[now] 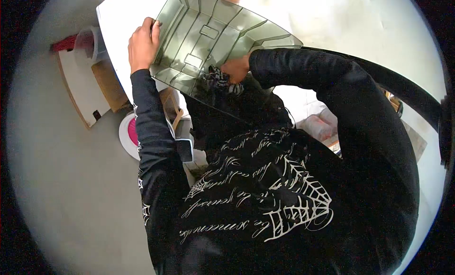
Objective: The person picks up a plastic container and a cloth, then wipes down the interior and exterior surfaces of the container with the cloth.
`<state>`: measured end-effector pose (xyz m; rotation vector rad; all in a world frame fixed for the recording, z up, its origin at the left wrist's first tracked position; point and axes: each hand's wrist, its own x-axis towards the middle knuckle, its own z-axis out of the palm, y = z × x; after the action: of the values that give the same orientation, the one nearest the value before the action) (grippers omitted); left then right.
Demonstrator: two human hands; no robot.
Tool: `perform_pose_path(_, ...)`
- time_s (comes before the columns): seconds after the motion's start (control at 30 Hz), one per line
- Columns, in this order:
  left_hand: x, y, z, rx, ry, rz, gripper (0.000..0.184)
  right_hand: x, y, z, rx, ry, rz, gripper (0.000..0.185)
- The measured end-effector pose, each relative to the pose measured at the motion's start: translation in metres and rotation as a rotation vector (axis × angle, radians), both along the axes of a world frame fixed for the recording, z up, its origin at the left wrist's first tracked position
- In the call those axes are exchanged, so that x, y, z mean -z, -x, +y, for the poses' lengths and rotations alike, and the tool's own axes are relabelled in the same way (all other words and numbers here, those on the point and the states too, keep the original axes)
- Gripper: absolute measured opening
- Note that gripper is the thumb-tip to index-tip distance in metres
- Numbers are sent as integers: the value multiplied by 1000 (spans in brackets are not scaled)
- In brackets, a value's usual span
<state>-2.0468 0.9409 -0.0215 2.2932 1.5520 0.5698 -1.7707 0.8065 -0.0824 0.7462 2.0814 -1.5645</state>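
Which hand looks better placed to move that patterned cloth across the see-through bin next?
Probably the right hand: it holds the patterned cloth in the see-through bin, while the left hand grips the bin's edge.

Uneven exposure. White surface (327, 14) up top very bright, nearly washed out. Pale glare patches on the translucent bin (214, 20). Black sweatshirt (374, 118) underexposed, folds mostly lost, grainy speckle. Floor (71, 189) at left duller, flat grey, soft. Right hand (236, 69) and patterned cloth (219, 78) slightly blurry. Strong fisheye: bowed edges, black corners. Light direction unclear.
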Motion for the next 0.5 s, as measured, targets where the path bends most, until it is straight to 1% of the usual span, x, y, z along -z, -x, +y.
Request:
perform_pose_path(0.07, -1, 0, -1, -4, 29, -28, 27, 30, -5, -3, 18, 138, 8, 36)
perform_pose_path(0.1, -1, 0, -2, -6, 28, -21, 27, 86, -13, -13, -34, 75, 135, 37)
perform_pose_path(0.13, -1, 0, -2, -11, 35, -11, 27, 94, -12, -16, -57, 43, 202, 38)
perform_pose_path(0.17, -1, -1, -2, -14, 43, 1, 27, 78, -6, -15, -79, 8, 269, 38)
perform_pose_path(0.2, -1, -1, -1, -11, 42, 7, 27, 60, -4, -17, -9, 53, 155, 38)
perform_pose_path(0.23, -1, -2, -2, -17, 51, 10, 26, 22, 1, -15, 62, 99, 39, 37)
perform_pose_path(0.27, -1, -3, -2, -23, 60, 12, 26, 0, 0, -11, 65, 100, 42, 37)
perform_pose_path(0.33, 0, -4, -3, -26, 57, 18, 26, -32, -4, -10, 109, 82, 214, 35)
perform_pose_path(0.37, -1, -4, -3, -31, 51, 20, 26, -36, -6, -15, 110, 81, 217, 35)
perform_pose_path(0.43, -3, -4, -4, -39, 54, 42, 27, -48, -11, -25, 262, 98, 323, 35)
perform_pose_path(0.47, -4, -5, -4, -49, 59, 62, 27, -64, -12, -25, 262, 96, 325, 35)
perform_pose_path(0.5, -4, -6, -4, -48, 58, 64, 27, -92, -14, -22, 279, 126, 325, 36)
